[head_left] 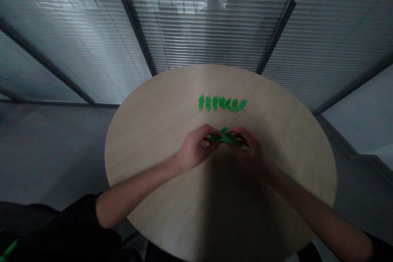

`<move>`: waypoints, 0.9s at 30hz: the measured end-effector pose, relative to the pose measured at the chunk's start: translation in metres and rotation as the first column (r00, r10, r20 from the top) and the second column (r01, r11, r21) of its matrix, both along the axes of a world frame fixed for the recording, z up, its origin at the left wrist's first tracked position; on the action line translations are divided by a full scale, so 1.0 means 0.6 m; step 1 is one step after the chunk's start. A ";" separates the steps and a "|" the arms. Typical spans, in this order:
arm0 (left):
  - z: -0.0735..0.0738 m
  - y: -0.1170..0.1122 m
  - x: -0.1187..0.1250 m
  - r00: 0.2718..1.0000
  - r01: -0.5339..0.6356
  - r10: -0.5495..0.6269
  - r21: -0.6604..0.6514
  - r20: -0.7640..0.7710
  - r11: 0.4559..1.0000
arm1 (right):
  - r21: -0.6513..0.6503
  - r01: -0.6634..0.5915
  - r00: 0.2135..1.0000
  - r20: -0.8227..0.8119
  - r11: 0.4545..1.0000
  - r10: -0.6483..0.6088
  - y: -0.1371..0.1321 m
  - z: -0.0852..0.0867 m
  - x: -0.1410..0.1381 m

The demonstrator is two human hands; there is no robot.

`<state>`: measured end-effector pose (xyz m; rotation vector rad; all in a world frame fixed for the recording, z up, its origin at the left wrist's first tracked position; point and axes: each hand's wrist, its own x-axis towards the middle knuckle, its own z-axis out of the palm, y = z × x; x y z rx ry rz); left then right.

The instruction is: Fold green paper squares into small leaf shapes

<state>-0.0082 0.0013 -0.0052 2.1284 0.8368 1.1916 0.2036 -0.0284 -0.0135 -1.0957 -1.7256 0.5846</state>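
Between my two hands is a piece of folded green paper [227,136], held just above the round wooden table. My left hand [198,145] pinches its left end between thumb and fingers. On the other side, my right hand [250,149] grips the right end in the same way. The fingers hide both ends of the piece. Beyond my hands, several small green folded paper pieces [215,102] lie in a row on the table; those on the right sit closer together and touch or overlap.
The round table [147,139] has a light wood top with a curved edge. Behind it stand glass panels with blinds [208,45] and dark frames. Grey floor [55,147] shows on the left. Something green [10,249] is at the bottom left corner.
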 end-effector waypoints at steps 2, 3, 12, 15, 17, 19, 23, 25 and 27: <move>0.000 0.000 0.000 1.000 -0.017 0.017 -0.008 -0.001 1.000 | -0.005 -0.012 0.999 -0.031 1.000 0.012 0.000 -0.001 0.000; 0.000 0.000 0.000 1.000 -0.020 0.020 -0.017 0.003 1.000 | -0.004 -0.014 0.999 -0.047 1.000 0.013 0.000 -0.001 0.000; -0.004 0.001 0.002 0.999 -0.043 0.046 -0.097 0.025 0.994 | 0.048 -0.013 1.000 -0.027 0.999 0.014 -0.002 0.002 -0.001; -0.003 0.001 0.002 0.998 -0.052 0.056 -0.120 0.032 0.991 | 0.060 0.011 1.000 -0.024 0.998 -0.009 -0.003 0.002 0.001; -0.003 0.002 0.002 0.997 -0.063 0.070 -0.134 0.044 0.989 | 0.055 0.017 0.999 -0.030 0.998 -0.015 -0.002 0.002 0.001; -0.003 0.002 0.002 0.996 -0.064 0.074 -0.154 0.058 0.986 | 0.042 0.029 0.999 -0.032 0.999 -0.027 -0.001 0.001 0.000; -0.004 0.005 0.004 0.991 -0.069 0.093 -0.222 0.099 0.973 | 0.017 0.030 0.998 -0.058 0.999 -0.029 0.000 -0.001 -0.003; -0.004 0.006 0.005 0.986 -0.084 0.117 -0.260 0.116 0.962 | 0.027 -0.014 0.996 -0.085 1.000 0.016 -0.002 -0.001 -0.003; -0.005 0.008 0.006 0.982 -0.096 0.138 -0.294 0.127 0.951 | 0.027 -0.052 0.993 -0.109 0.998 0.054 -0.005 -0.002 0.000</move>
